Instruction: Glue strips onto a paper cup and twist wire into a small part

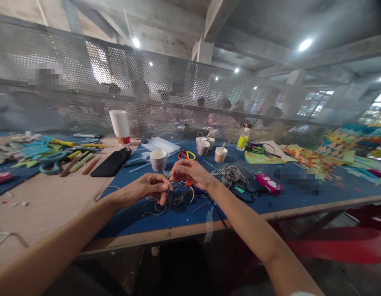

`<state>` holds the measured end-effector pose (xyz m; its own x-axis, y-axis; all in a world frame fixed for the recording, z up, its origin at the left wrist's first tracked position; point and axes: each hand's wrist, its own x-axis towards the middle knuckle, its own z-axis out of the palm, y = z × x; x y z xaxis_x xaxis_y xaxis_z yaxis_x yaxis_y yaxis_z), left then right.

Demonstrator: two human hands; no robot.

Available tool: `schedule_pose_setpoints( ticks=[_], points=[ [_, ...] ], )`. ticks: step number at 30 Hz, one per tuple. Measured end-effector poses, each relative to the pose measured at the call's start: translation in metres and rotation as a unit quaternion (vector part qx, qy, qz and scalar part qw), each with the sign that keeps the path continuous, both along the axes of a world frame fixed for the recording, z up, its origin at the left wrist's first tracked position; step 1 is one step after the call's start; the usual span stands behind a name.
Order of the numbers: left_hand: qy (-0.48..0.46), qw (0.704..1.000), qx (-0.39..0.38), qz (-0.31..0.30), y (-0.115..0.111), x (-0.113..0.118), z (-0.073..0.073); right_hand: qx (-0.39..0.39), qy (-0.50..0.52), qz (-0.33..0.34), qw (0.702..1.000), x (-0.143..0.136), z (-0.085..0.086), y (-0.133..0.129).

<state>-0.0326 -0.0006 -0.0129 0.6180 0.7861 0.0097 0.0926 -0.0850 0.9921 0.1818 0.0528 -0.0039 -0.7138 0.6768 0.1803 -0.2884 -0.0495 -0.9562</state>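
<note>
My left hand (152,187) and my right hand (190,172) meet above the blue mat, their fingers closed in pinches around something thin, too small to name. Below them lies a loose tangle of grey cord (170,202). Just behind my hands stands a small whitish cup (158,160). Scissors with red and yellow handles (187,155) rest a little behind my right hand. A bundle of grey cord (234,176) lies to the right of my right wrist.
A black phone (110,163) and a stack of paper cups (120,125) are at the left. Small cups (203,146), a glass bottle (243,137) and a pink box (267,183) are farther right. A perforated screen (178,94) stands behind the table.
</note>
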Motion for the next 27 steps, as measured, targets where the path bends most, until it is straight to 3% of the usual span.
schedule_pose_setpoints(
  ticks=[9, 13, 15, 17, 20, 23, 27],
  points=[
    [-0.051, 0.996, 0.001, 0.080, 0.007, -0.003, -0.001, 0.011, 0.026, -0.074, 0.997, -0.003, -0.009, 0.010],
    [-0.052, 0.992, 0.009, 0.114, 0.009, -0.005, -0.001, 0.112, -0.076, -0.147, 0.980, 0.007, -0.004, 0.016],
    [-0.057, 0.988, 0.016, 0.145, 0.011, -0.007, -0.002, 0.217, -0.216, -0.221, 0.926, 0.019, -0.001, 0.020],
    [-0.064, 0.982, 0.024, 0.173, 0.013, -0.009, -0.002, 0.311, -0.387, -0.268, 0.826, 0.031, 0.002, 0.023],
    [-0.071, 0.976, 0.033, 0.203, 0.015, -0.009, -0.004, 0.361, -0.564, -0.222, 0.709, 0.043, 0.003, 0.024],
    [-0.054, 0.974, 0.045, 0.216, 0.015, -0.009, -0.004, 0.381, -0.624, -0.187, 0.657, 0.043, 0.002, 0.021],
    [-0.038, 0.970, 0.068, 0.228, 0.014, -0.008, -0.005, 0.377, -0.648, -0.165, 0.641, 0.038, 0.002, 0.018]
  ],
)
